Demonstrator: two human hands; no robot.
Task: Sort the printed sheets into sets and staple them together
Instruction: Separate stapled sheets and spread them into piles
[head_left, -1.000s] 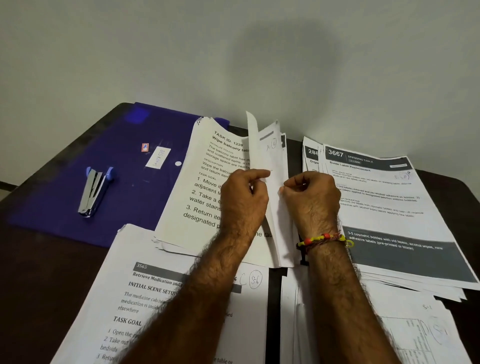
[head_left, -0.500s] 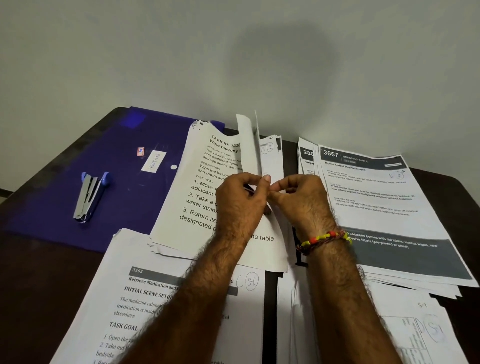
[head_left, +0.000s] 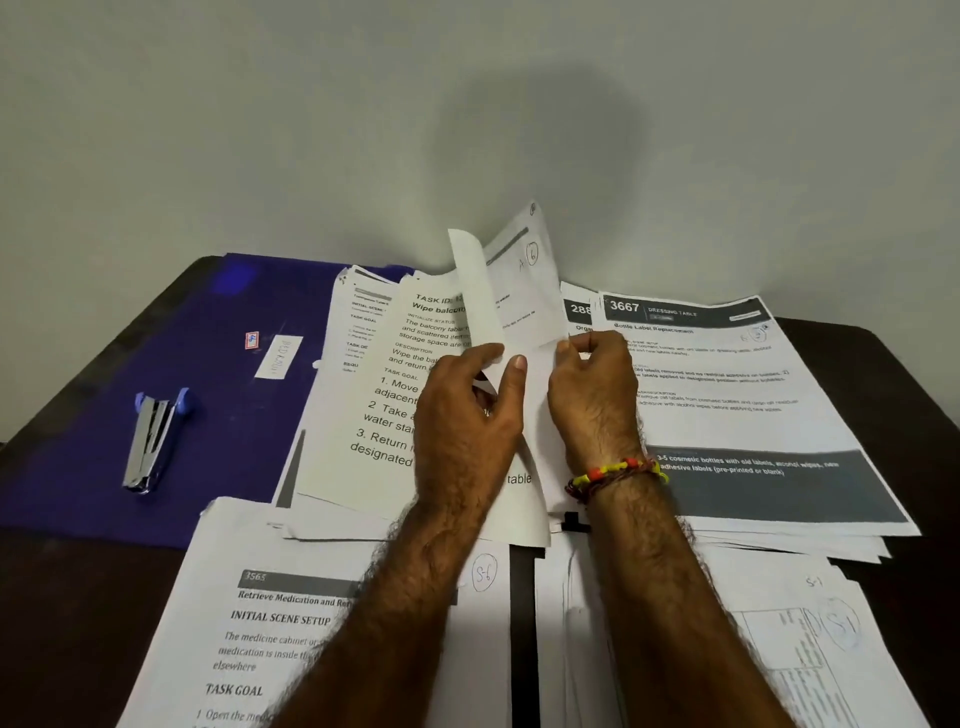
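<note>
As L hand pinches, sheet stands upright

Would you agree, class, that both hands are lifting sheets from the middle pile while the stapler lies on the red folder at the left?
Not quite: the folder is blue, not red, as the head view shows. The rest stands: the left hand and right hand are lifting sheets from the middle pile, and the stapler lies on the folder at the left.
</note>
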